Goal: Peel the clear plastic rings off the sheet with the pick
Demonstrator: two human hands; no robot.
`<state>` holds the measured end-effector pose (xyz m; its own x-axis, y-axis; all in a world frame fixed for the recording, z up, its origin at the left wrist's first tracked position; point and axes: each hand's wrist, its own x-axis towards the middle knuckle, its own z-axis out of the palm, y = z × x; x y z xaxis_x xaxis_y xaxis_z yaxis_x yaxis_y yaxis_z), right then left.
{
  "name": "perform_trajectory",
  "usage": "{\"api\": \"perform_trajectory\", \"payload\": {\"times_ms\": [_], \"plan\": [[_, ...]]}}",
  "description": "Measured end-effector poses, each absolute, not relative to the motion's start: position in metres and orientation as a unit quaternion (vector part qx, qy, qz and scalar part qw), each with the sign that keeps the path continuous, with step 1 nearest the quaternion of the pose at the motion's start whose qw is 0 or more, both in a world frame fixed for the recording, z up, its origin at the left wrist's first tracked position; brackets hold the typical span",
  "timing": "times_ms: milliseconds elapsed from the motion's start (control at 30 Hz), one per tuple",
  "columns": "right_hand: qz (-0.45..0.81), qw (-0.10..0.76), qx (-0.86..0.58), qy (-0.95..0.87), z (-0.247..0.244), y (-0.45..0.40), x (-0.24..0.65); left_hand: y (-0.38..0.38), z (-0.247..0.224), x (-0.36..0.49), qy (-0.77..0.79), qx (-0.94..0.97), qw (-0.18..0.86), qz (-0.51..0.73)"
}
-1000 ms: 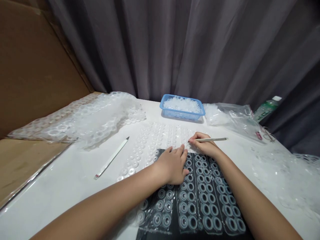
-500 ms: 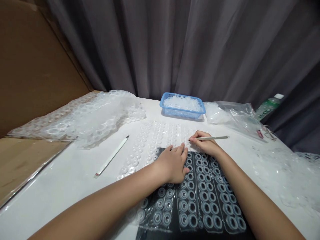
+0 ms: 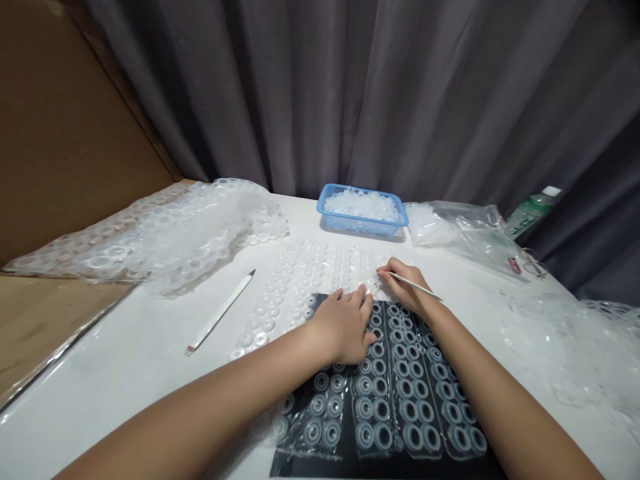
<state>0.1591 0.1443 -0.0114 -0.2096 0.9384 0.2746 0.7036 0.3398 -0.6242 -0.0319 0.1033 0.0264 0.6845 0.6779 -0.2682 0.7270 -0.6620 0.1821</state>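
Note:
My left hand (image 3: 345, 327) lies flat with fingers apart on a clear plastic sheet of round ring-shaped pieces (image 3: 383, 407). Part of this sheet rests over a black mat (image 3: 350, 463), and its far part runs onto the white table. My right hand (image 3: 406, 283) pinches a slim white pen-like tool (image 3: 417, 287) just beyond the mat's far edge, over the far rows of rings. The tool's working tip is hidden by my fingers. A similar white tool with a dark pointed tip (image 3: 223, 310) lies on the table to the left.
A blue basket (image 3: 363, 223) of small translucent pieces stands at the back. Clear perforated sheets (image 3: 185, 233) are piled at the left beside cardboard (image 3: 75, 133). Plastic bags (image 3: 465, 233), a green bottle (image 3: 533, 212) and plastic scraps (image 3: 575, 353) lie along the right.
My right hand has turned the tool, so its back end now slopes down to the right instead of lying nearly level. My left hand stays on the sheet.

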Motion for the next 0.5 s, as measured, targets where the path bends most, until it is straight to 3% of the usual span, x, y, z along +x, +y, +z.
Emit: {"api": "perform_trajectory", "payload": {"times_ms": [167,367,500], "plan": [[0.164,0.344,-0.589,-0.713,-0.012,0.151,0.153,0.104,0.025,-0.032,0.387,0.907,0.138,-0.088],[0.195,0.316,-0.563,-0.738,-0.001,0.159,0.147,0.104,0.024,-0.033,0.383,0.910,0.142,-0.073],[0.095,0.355,-0.570,-0.734,0.011,0.167,0.163,0.104,0.025,-0.035,0.376,0.912,0.132,-0.092]]}}
